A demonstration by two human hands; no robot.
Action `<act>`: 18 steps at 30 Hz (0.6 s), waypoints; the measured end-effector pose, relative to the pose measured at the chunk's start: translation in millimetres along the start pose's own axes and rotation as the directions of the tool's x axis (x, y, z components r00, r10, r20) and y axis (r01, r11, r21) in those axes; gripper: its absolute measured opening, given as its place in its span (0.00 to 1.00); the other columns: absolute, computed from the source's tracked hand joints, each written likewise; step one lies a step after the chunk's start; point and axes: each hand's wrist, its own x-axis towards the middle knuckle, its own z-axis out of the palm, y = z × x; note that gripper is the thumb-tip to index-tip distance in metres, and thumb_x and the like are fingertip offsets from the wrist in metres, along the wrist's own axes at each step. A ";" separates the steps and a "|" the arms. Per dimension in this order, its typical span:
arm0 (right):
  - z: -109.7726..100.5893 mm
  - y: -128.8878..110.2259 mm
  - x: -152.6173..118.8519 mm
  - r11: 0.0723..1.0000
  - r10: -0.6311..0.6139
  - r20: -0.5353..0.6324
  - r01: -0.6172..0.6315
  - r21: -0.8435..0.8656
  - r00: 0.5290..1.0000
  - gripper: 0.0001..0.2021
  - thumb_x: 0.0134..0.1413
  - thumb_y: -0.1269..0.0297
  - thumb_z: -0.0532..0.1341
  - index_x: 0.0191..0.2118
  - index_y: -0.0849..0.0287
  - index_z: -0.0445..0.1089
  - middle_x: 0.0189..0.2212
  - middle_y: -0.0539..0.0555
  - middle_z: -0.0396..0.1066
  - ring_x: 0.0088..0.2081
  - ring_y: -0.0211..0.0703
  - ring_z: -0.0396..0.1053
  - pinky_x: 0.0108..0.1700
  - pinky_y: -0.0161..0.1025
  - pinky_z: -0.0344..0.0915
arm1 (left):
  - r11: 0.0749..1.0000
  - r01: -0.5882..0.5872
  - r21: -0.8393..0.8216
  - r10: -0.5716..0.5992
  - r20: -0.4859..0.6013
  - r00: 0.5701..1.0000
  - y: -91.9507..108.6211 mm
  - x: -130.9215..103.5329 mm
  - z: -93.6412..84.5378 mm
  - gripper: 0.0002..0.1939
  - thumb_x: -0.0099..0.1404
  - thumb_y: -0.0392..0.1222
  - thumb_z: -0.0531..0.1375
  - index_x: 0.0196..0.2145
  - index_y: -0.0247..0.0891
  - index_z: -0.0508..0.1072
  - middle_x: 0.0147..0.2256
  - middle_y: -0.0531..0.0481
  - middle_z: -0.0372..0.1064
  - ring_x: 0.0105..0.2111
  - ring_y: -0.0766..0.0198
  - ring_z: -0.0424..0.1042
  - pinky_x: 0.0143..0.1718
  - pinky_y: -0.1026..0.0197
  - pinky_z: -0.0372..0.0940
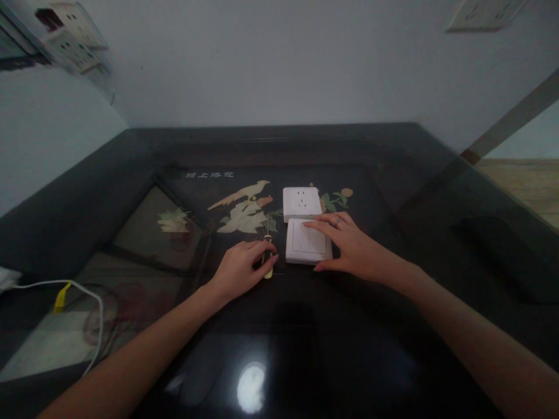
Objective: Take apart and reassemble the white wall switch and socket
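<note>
My left hand (pixel 244 265) is closed, thumb and fingers around the yellow handle of a small screwdriver (pixel 268 272) that lies on the dark glass tabletop with its thin shaft pointing away from me. Just to the right is a white wall switch (pixel 305 240), face up. My right hand (pixel 349 244), with a ring on one finger, grips this switch: the fingers rest on its far side and the thumb is at its near right edge. Directly behind the switch, a white wall socket (pixel 301 201) lies face up, with no hand on it.
The black table (pixel 279 137) has inlaid bird and flower pictures and stands against a pale wall (pixel 279 64). At the left, a white cable (pixel 101 314) runs over the surface near a yellow tag (pixel 62 298). Sockets (pixel 72 49) are fixed at the upper left.
</note>
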 end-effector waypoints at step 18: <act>-7.9 -43.0 -22.1 0.987 0.124 0.069 -0.116 -0.113 0.990 0.41 0.53 0.53 0.65 0.69 0.57 0.51 0.53 0.65 0.68 0.52 0.59 0.68 0.54 0.55 0.67 | 0.999 0.016 -0.041 -0.018 -0.027 0.999 1.1 0.4 -0.3 0.10 0.69 0.43 0.56 0.42 0.41 0.76 0.24 0.55 0.69 0.24 0.65 0.69 0.29 0.64 0.59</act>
